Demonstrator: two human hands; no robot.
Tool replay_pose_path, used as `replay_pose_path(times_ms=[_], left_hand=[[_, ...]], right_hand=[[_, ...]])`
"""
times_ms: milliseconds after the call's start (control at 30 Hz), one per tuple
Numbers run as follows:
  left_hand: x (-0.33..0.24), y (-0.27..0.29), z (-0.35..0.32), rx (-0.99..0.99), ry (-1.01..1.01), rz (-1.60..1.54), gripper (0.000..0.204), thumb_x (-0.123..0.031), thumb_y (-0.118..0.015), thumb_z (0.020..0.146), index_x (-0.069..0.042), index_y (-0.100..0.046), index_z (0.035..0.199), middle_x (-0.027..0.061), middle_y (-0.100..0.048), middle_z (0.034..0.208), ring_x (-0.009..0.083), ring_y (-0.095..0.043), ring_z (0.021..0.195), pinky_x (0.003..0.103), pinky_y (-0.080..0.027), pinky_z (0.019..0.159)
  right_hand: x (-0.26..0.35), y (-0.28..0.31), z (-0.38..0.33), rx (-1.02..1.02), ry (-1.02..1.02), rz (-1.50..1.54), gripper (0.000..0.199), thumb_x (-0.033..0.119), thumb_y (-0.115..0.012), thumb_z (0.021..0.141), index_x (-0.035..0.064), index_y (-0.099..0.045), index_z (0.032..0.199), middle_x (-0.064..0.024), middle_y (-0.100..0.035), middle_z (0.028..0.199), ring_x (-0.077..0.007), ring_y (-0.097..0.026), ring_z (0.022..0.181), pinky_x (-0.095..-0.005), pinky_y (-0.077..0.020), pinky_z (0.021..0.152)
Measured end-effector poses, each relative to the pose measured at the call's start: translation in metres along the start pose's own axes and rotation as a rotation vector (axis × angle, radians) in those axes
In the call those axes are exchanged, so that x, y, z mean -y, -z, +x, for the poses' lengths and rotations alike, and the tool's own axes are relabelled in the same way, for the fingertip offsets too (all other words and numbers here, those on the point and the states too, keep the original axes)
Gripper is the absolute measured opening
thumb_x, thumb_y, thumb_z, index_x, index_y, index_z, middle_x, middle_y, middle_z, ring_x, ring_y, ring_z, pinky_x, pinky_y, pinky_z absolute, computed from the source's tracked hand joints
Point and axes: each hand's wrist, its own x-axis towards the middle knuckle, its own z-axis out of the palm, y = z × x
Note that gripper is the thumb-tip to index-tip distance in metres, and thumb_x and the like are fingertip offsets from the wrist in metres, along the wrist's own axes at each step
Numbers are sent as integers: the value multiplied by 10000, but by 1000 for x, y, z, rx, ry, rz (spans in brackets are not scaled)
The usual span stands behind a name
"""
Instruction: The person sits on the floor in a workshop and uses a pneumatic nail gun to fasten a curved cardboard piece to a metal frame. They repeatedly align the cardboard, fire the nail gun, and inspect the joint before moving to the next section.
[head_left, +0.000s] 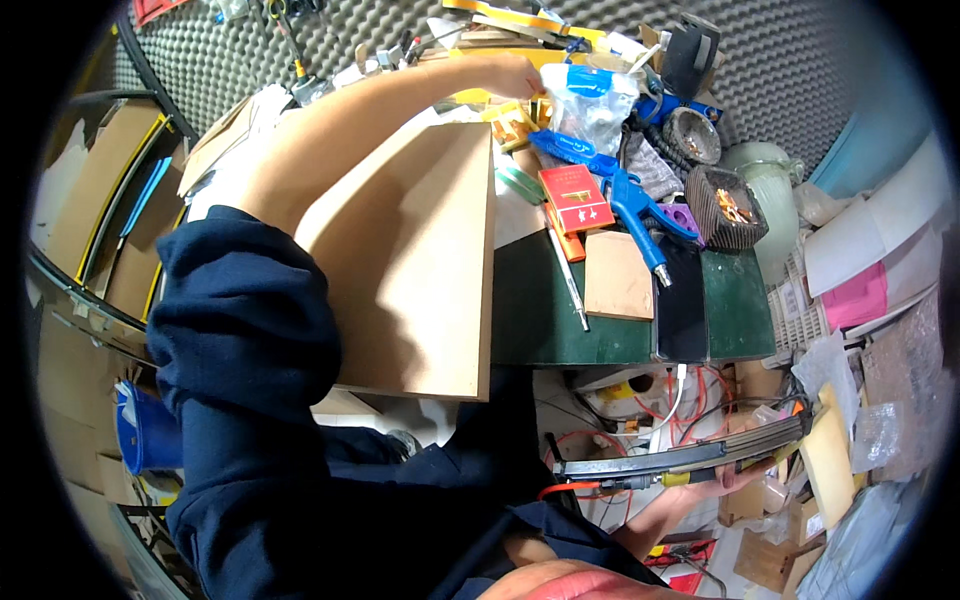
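Note:
My left arm reaches across a large light-brown wooden board [430,260], which stands partly over the green tabletop's left side. At the far side of the table, my left hand [518,77] is beside a clear plastic bag with blue print [592,100] and above a small orange-yellow packet [511,125]. Its fingertips are too small and partly hidden to read. Low on the right, my right hand [735,478] is wrapped round a long, narrow black-and-grey tool with yellow parts [680,457], which looks like a nail gun. It is held below the table's front edge.
On the green table [570,340] lie a red box [577,197], blue air blow gun [637,220], pen [568,280], wooden square [618,275] and black phone [681,305]. Ashtrays [728,205] stand right. Red hoses and cables tangle below. A blue bucket [150,425] is left.

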Motion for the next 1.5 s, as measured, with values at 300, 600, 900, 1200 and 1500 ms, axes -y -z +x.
replay_pose_path(times_ms=[300,600,900,1200,1500], left_hand=[[0,-23,19,24,178,-550,454,-76,-528,844,-130,-600,1290,76,-715,1015,139,-696,811,265,-585,715],[8,-50,44,-117,315,-86,298,-181,-654,748,-38,-715,1002,200,-690,971,338,-673,930,389,-556,791],[-7,-46,51,-40,459,-11,442,-290,-734,717,-24,-683,1067,180,-677,1069,284,-674,990,351,-559,817],[-5,-5,40,-86,602,-346,399,-448,-648,802,-54,-713,818,130,-696,842,157,-682,739,266,-523,611],[-122,89,-176,-183,124,-1051,279,-292,-614,921,-29,-603,1013,94,-617,1048,115,-628,981,263,-512,941]], right_hand=[[-3,11,8,-92,133,-226,410,382,-592,936,47,-443,1119,-63,-574,973,-53,-475,370,-200,-428,315],[-14,20,0,-361,430,-597,623,403,-507,970,33,-278,1416,-194,-514,1237,-72,-509,415,-172,-442,330],[38,106,-38,-333,598,-1099,602,328,-425,1005,72,-197,1499,-242,-456,1381,-312,-570,1150,-405,-524,935],[4,24,-26,-42,210,-339,658,437,-454,992,-46,-305,1413,-177,-571,1148,-149,-589,774,-263,-493,706],[-52,-29,-25,-40,-87,-108,836,546,-536,922,-95,-311,1408,-120,-652,802,-51,-506,384,-159,-452,358]])
